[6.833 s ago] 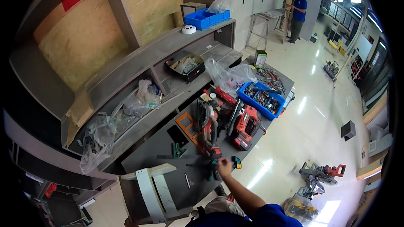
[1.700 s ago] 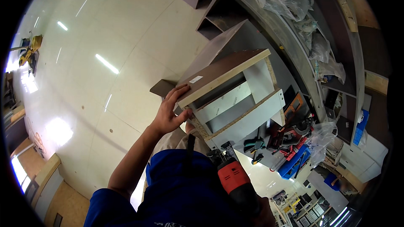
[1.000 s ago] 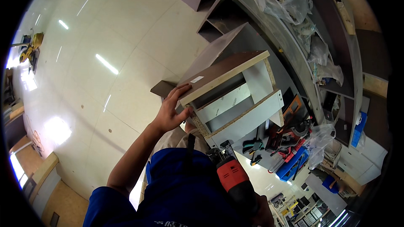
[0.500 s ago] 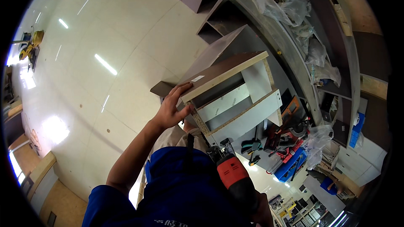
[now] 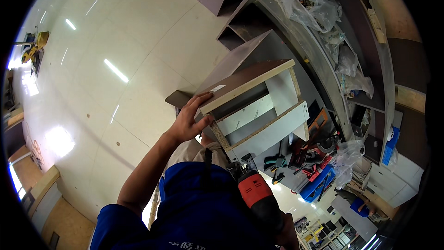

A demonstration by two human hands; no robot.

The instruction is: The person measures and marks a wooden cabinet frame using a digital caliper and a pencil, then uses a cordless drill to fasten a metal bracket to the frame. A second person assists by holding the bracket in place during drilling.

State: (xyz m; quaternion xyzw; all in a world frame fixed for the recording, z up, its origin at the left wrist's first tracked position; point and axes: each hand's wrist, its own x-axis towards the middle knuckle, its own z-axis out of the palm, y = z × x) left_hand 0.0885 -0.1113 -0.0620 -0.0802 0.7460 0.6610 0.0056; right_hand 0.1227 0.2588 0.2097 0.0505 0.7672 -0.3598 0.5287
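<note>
A drawer box (image 5: 273, 132) of white and brown chipboard panels stands tilted on the grey work surface, its open side towards me. My left hand (image 5: 190, 119) grips the near left corner, fingers over the brown front panel (image 5: 252, 82) and thumb on the raw chipboard edge. Low at the right, my right hand (image 5: 288, 232) is wrapped around the rear of a red and black jigsaw (image 5: 257, 192), only partly in sight. The jigsaw's metal foot (image 5: 244, 165) is close to the lower corner of the white side panel; I cannot tell whether they touch.
Clamps (image 5: 276, 163), an orange square frame (image 5: 319, 120) and a blue tool tray (image 5: 319, 184) lie right of the box. Plastic bags (image 5: 319, 7) fill the shelf along the right. Cabinets (image 5: 252, 23) stand beyond. Another person (image 5: 360, 206) is far off at the lower right.
</note>
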